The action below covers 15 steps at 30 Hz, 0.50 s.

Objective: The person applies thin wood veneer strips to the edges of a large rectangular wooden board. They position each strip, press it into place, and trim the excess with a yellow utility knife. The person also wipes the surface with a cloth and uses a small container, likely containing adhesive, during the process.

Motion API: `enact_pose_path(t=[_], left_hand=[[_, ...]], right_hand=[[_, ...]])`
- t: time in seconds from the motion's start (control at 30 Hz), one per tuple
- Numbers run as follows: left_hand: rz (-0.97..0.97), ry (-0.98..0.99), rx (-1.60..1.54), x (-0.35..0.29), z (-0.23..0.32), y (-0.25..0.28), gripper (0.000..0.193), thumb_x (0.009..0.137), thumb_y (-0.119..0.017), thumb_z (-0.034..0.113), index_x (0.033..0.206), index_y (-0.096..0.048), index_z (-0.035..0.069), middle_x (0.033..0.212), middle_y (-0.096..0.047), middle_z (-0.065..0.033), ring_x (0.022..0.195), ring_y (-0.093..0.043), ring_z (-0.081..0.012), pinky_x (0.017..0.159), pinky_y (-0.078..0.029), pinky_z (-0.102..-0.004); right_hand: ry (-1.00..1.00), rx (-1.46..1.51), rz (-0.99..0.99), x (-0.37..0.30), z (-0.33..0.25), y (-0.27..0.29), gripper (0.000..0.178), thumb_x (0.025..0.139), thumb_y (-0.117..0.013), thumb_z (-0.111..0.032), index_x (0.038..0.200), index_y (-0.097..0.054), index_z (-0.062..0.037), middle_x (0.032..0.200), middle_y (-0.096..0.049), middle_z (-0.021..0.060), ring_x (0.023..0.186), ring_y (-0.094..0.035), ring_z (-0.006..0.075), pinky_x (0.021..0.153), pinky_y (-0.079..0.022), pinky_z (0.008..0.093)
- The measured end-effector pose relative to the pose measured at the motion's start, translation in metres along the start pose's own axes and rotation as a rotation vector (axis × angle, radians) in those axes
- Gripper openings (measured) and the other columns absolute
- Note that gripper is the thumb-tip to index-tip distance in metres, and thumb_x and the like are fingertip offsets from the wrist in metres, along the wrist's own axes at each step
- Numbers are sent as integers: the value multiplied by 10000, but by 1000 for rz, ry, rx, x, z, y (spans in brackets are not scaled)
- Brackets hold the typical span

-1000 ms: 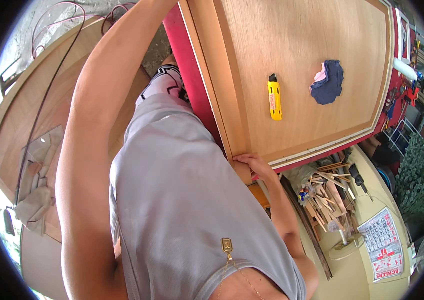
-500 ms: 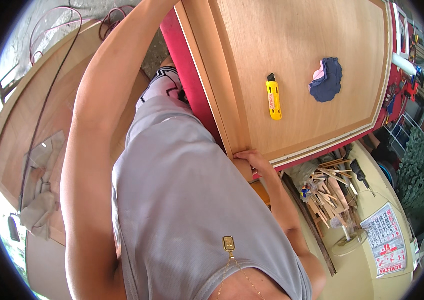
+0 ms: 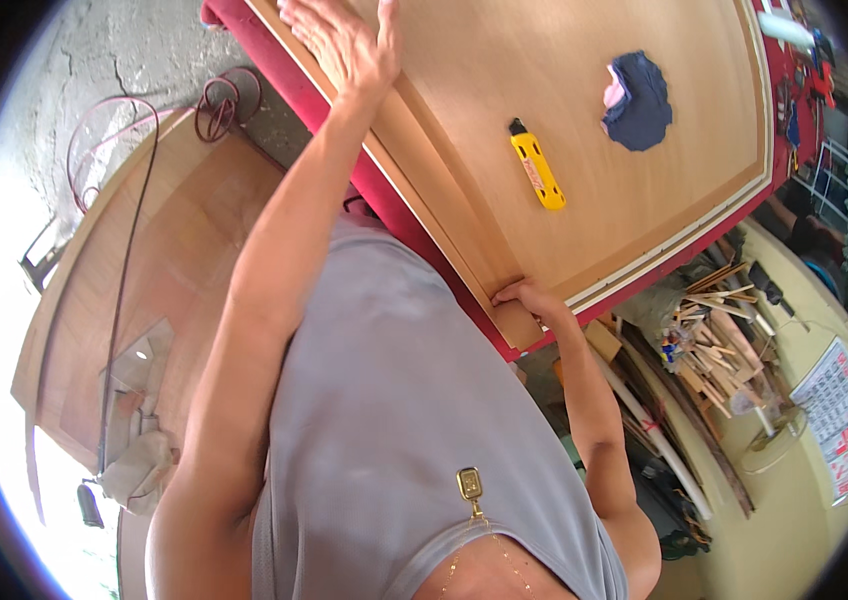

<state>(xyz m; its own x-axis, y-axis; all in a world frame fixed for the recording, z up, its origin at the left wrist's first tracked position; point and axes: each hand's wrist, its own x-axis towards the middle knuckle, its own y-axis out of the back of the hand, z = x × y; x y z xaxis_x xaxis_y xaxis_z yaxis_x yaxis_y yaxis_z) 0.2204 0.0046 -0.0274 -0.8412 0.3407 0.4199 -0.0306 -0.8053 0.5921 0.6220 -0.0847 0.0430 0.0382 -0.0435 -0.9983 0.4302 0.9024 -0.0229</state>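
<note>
A plywood panel (image 3: 444, 60) with wooden edging lies on a red-covered table. Along its near-left side runs a long wooden strip (image 3: 444, 215). My left hand (image 3: 344, 45) rests flat near the strip's far end, fingers stretched out and thumb apart. At the other end, by the panel's corner, my right hand (image 3: 536, 300) has its fingers bent over the strip; part of the grip is hidden. A yellow utility knife (image 3: 538, 168) lies on the panel, apart from both hands. Beyond it is a crumpled dark blue and pink cloth (image 3: 641, 105).
The red table covering (image 3: 289, 75) shows past the panel's edges. On the right are a pile of wood offcuts (image 3: 729, 345), a long white pipe (image 3: 659, 435) and a wall calendar (image 3: 839, 420). A curved wooden piece (image 3: 169, 260) and a reddish hose (image 3: 219, 110) are on the left.
My left hand has come into view, lying flat on the strip. My right hand stays at the strip's near end, its fingers shifted slightly. The whole view has turned and shifted.
</note>
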Motion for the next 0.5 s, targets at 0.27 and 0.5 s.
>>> enact_pose_path(t=[0.27, 0.5], left_hand=[[-442, 230, -137, -150, 66, 69, 1075, 938, -472, 612, 1482, 100, -117, 1532, 155, -384, 1453, 126, -494, 1176, 42, -566], [-740, 180, -164, -268, 114, 143, 797, 905, -627, 383, 1448, -214, -31, 1492, -198, -304, 1376, -224, -473, 1131, -210, -538]], right_hand=[[350, 36, -12, 8, 7, 3, 506, 897, -557, -449, 840, -744, 18, 953, -730, 106, 857, -637, 223, 827, -477, 343], [366, 84, -134, 0, 8, 7, 821, 906, -364, -757, 820, -730, -27, 866, -692, 125, 824, -637, 216, 709, -501, 353]])
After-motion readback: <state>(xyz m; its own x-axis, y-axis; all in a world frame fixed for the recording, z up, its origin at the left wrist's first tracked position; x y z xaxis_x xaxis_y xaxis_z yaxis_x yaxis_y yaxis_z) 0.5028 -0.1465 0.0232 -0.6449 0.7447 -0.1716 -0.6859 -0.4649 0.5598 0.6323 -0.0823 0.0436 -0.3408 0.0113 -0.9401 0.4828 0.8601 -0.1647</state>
